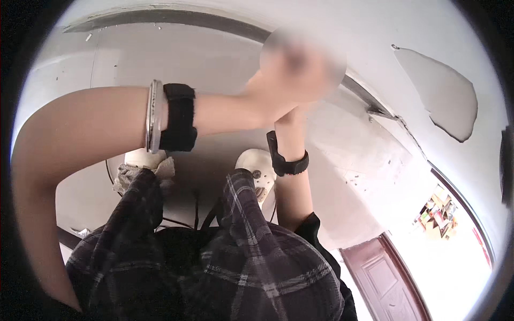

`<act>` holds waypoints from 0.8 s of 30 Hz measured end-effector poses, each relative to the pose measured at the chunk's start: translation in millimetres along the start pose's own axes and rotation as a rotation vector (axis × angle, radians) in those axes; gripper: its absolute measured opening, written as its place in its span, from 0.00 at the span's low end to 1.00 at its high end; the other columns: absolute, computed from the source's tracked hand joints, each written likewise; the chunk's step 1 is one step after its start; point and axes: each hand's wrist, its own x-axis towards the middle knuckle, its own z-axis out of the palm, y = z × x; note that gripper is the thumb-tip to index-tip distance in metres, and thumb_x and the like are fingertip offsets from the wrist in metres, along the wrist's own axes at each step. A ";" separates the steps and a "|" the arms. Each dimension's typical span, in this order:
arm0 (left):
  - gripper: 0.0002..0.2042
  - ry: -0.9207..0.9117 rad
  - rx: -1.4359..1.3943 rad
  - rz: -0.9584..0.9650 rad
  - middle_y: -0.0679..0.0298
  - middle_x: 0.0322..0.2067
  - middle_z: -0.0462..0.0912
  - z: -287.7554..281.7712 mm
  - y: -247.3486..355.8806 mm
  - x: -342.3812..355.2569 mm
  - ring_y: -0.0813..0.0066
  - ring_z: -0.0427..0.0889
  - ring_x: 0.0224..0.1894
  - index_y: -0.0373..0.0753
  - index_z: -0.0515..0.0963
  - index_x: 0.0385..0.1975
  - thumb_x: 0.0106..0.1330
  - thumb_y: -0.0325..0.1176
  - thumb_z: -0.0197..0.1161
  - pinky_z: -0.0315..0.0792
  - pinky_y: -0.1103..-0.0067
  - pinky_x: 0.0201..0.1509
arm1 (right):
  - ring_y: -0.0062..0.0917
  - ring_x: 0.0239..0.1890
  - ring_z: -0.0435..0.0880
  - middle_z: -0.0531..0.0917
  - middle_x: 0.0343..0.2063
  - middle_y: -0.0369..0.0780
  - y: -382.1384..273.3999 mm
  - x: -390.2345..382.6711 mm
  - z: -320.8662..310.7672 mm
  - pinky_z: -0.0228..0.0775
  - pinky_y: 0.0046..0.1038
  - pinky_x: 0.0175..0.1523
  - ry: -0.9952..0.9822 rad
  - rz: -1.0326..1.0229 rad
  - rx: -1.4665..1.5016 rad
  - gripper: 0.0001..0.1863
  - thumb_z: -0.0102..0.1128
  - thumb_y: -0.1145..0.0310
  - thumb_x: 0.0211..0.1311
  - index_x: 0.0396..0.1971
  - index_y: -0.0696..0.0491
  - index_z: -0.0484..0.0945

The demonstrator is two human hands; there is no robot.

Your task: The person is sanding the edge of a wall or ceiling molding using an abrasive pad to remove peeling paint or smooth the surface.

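Note:
Both arms are raised in front of me, and the hands meet above and right of the middle of the picture. My left hand reaches across from the left and overlaps my right hand near its wrist. A round blurred patch covers the fingers of both, so whether they hold anything is hidden. The left wrist wears a black strap and a silver bangle. Around the right wrist is a black band. Below lie my plaid-covered legs and light shoes.
A dark strip runs along the foot of the pale wall, which has a grey bare patch. At lower right stands a reddish-brown door. Beyond a bright opening, a pile of boxes and packages shows.

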 end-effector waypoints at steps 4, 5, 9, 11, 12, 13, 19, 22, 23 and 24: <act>0.42 0.097 -0.086 -0.140 0.44 0.46 0.67 -3.0 1.9 -5.4 0.62 0.69 0.52 0.22 0.54 0.47 0.53 0.57 0.63 0.67 0.75 0.52 | 0.32 0.29 0.74 0.74 0.27 0.43 2.0 1.7 6.1 0.67 0.29 0.33 -0.126 -0.091 0.014 0.09 0.61 0.79 0.47 0.31 0.57 0.77; 0.44 0.064 -0.092 -0.106 0.42 0.45 0.69 -2.8 4.0 -4.8 0.59 0.71 0.51 0.20 0.53 0.48 0.51 0.59 0.63 0.69 0.74 0.51 | 0.31 0.28 0.75 0.74 0.28 0.42 3.0 3.5 4.7 0.67 0.28 0.32 -0.090 -0.140 -0.028 0.09 0.61 0.79 0.47 0.31 0.57 0.76; 0.46 -0.105 0.031 -0.153 0.40 0.43 0.70 -0.7 24.2 -1.2 0.55 0.74 0.49 0.18 0.52 0.48 0.50 0.59 0.62 0.69 0.74 0.50 | 0.30 0.27 0.76 0.75 0.28 0.42 14.9 1.1 -2.0 0.67 0.28 0.30 0.080 -0.062 -0.060 0.09 0.61 0.79 0.48 0.32 0.57 0.75; 0.44 -0.028 0.056 -0.093 0.41 0.45 0.68 3.6 7.5 1.3 0.57 0.72 0.51 0.19 0.52 0.47 0.53 0.58 0.62 0.68 0.74 0.52 | 0.30 0.27 0.76 0.75 0.28 0.42 12.6 1.3 -1.6 0.68 0.27 0.31 0.053 -0.085 -0.046 0.09 0.61 0.79 0.48 0.32 0.57 0.75; 0.42 0.049 0.084 -0.033 0.41 0.46 0.66 6.4 -3.7 3.1 0.58 0.70 0.52 0.20 0.53 0.47 0.55 0.57 0.62 0.67 0.73 0.53 | 0.30 0.28 0.76 0.75 0.28 0.42 11.0 2.1 -1.4 0.68 0.27 0.31 0.030 -0.107 -0.030 0.09 0.61 0.79 0.48 0.31 0.57 0.75; 0.42 0.046 0.081 -0.029 0.41 0.46 0.66 2.2 -7.6 0.3 0.58 0.70 0.52 0.20 0.53 0.47 0.55 0.57 0.62 0.67 0.73 0.53 | 0.30 0.28 0.76 0.74 0.28 0.42 5.2 2.5 1.4 0.68 0.27 0.32 -0.036 -0.124 -0.046 0.09 0.61 0.79 0.47 0.31 0.57 0.75; 0.46 0.036 -0.038 0.030 0.40 0.43 0.70 2.0 12.9 1.0 0.56 0.75 0.48 0.15 0.52 0.45 0.52 0.59 0.61 0.70 0.73 0.49 | 0.29 0.30 0.75 0.75 0.28 0.41 3.9 8.9 -3.9 0.67 0.27 0.33 0.026 -0.105 0.004 0.09 0.61 0.79 0.47 0.31 0.57 0.76; 0.45 -0.087 0.068 -0.076 0.40 0.42 0.71 6.5 19.6 0.7 0.56 0.75 0.48 0.12 0.52 0.43 0.54 0.59 0.59 0.71 0.72 0.48 | 0.29 0.30 0.75 0.75 0.28 0.41 5.5 8.0 -5.8 0.67 0.28 0.33 0.045 -0.086 0.005 0.09 0.61 0.79 0.47 0.31 0.58 0.76; 0.44 -0.031 -0.016 -0.085 0.42 0.43 0.68 6.8 18.1 -2.7 0.59 0.72 0.50 0.17 0.52 0.46 0.54 0.60 0.60 0.69 0.74 0.50 | 0.29 0.30 0.75 0.75 0.29 0.41 4.3 7.5 -5.9 0.67 0.28 0.33 -0.011 -0.072 -0.006 0.09 0.61 0.78 0.47 0.31 0.58 0.76; 0.43 0.024 -0.099 -0.094 0.45 0.44 0.66 6.2 15.8 -5.4 0.63 0.69 0.51 0.21 0.53 0.48 0.54 0.60 0.61 0.67 0.77 0.52 | 0.30 0.30 0.75 0.74 0.29 0.42 3.3 6.3 -5.7 0.67 0.29 0.34 -0.067 -0.057 -0.016 0.09 0.61 0.78 0.46 0.31 0.58 0.76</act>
